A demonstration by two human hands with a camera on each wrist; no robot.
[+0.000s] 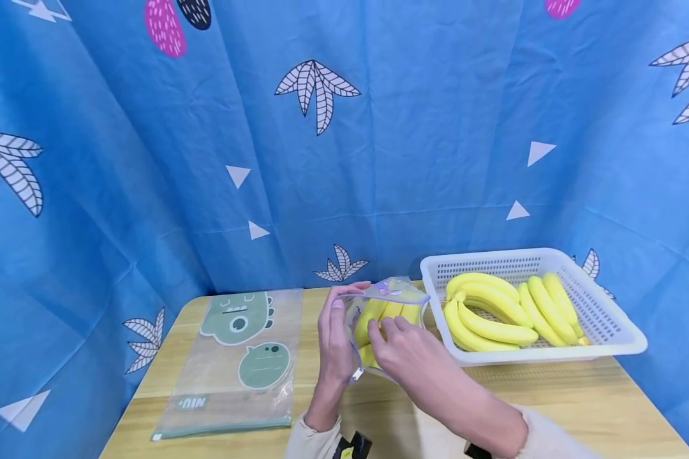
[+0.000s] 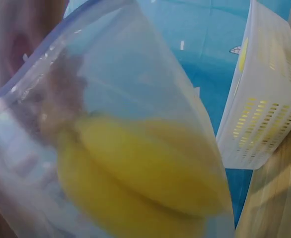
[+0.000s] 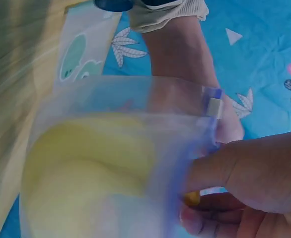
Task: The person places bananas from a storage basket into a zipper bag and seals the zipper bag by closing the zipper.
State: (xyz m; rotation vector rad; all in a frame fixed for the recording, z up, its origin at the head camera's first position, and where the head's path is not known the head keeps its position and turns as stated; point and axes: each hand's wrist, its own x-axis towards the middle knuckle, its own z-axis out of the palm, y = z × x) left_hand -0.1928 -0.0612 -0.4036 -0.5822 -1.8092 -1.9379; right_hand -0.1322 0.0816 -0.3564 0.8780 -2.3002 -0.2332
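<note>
A clear zip bag (image 1: 402, 290) with a purple rim stands mouth-up over the table. Bananas (image 1: 370, 319) lie inside it, showing yellow through the cloudy plastic in both wrist views. My left hand (image 1: 335, 341) grips the bag by its left side, thumb at the rim and fingers behind. From the right, my right hand (image 1: 410, 354) reaches into the mouth. In the right wrist view its thumb (image 3: 210, 173) and fingers close on a small yellow banana stem (image 3: 191, 199). A slider (image 3: 214, 107) sits at one end of the bag's zip.
To the right, a white perforated basket (image 1: 551, 354) holds more bunches of bananas (image 1: 494, 328). A flat zip bag (image 1: 224, 376) with green dinosaur prints lies on the left of the wooden table (image 1: 316, 312). A blue patterned curtain (image 1: 413, 159) hangs behind.
</note>
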